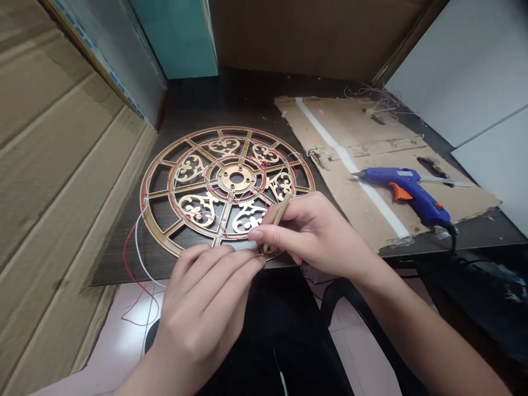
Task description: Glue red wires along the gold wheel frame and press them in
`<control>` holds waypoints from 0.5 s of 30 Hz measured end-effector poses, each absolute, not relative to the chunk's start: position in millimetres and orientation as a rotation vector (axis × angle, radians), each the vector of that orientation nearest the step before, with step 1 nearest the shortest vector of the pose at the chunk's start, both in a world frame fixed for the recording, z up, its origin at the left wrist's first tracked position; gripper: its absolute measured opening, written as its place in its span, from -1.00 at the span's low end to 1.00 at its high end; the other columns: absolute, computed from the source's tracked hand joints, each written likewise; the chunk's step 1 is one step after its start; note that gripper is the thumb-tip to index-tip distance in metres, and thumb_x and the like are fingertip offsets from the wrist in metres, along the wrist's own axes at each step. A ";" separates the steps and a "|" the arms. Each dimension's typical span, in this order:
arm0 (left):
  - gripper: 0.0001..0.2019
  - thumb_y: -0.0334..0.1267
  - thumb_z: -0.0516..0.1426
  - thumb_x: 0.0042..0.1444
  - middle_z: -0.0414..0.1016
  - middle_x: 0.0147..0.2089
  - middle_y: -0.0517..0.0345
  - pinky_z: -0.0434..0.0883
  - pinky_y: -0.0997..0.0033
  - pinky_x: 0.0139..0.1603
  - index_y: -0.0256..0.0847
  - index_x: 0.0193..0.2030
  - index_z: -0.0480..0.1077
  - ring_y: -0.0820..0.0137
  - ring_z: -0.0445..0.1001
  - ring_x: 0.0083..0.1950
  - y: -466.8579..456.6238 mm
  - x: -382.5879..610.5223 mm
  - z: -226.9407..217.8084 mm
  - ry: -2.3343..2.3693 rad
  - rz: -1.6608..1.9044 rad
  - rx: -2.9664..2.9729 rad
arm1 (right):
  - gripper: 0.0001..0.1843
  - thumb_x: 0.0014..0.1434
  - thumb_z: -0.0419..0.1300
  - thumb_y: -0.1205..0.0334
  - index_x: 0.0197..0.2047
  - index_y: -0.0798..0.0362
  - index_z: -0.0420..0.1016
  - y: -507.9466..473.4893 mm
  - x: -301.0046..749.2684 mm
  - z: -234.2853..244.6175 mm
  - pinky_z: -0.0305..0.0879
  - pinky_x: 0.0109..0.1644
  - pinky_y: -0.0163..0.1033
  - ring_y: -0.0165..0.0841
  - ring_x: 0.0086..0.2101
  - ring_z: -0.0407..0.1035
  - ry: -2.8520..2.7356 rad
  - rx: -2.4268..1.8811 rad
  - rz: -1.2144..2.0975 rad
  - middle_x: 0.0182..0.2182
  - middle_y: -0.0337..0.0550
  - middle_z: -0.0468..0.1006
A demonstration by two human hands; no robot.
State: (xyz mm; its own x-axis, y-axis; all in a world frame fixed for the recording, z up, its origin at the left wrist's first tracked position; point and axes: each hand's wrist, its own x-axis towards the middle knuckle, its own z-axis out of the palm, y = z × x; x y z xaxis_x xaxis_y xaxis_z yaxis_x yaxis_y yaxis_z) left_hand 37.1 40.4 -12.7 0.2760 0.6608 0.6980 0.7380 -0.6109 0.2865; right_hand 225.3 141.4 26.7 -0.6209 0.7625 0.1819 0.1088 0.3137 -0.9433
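A round gold-coloured metal frame (237, 179) with spokes, scroll ornaments and a hub lies flat on the dark table. Thin red and white wires (136, 242) run round its rings and hang off the left side over the table edge. My right hand (307, 234) pinches a thin wooden stick (282, 212), its lower tip at the near rim. My left hand (214, 297) lies against the near rim with fingers bent together, close to the stick's tip. Whatever those fingertips press or hold is hidden.
On the right, a blue glue gun (406, 190) with an orange trigger rests on a cardboard sheet (350, 132) with a white strip. Loose wires (379, 102) lie at its far end. Cardboard (61, 181) stands on the left, white panels (466, 71) on the right.
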 end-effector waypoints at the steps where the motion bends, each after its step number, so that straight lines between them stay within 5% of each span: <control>1: -0.67 -0.68 0.26 0.15 0.68 -0.04 0.08 0.43 0.17 0.06 -0.30 0.01 0.54 0.34 0.58 -0.02 40.4 37.4 -12.2 -1.343 -1.261 -2.431 | -0.73 0.30 0.48 0.28 -0.42 0.19 0.64 141.2 225.3 26.7 0.15 -0.51 -0.44 -0.61 -0.60 0.28 -1.948 -0.776 1.345 -0.46 -0.23 0.63; 15: -0.74 -0.68 0.30 0.12 0.67 -0.07 0.02 0.42 0.19 0.09 -0.40 -0.08 0.58 0.34 0.56 -0.03 40.4 40.1 -11.4 -1.337 -1.229 -2.405 | -0.66 0.34 0.46 0.12 -0.37 0.20 0.66 139.9 227.4 27.0 0.20 -0.60 -0.44 -0.55 -0.66 0.35 -1.916 -0.859 1.396 -0.43 -0.16 0.62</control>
State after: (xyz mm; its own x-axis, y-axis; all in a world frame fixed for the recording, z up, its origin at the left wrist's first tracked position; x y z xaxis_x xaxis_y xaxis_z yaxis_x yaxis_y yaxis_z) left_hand 40.1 40.4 -11.4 0.2765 0.6531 0.7050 0.7572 -0.5998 0.2586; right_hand 227.4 139.9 27.0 -0.6033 0.7913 0.0995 0.1479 0.2336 -0.9610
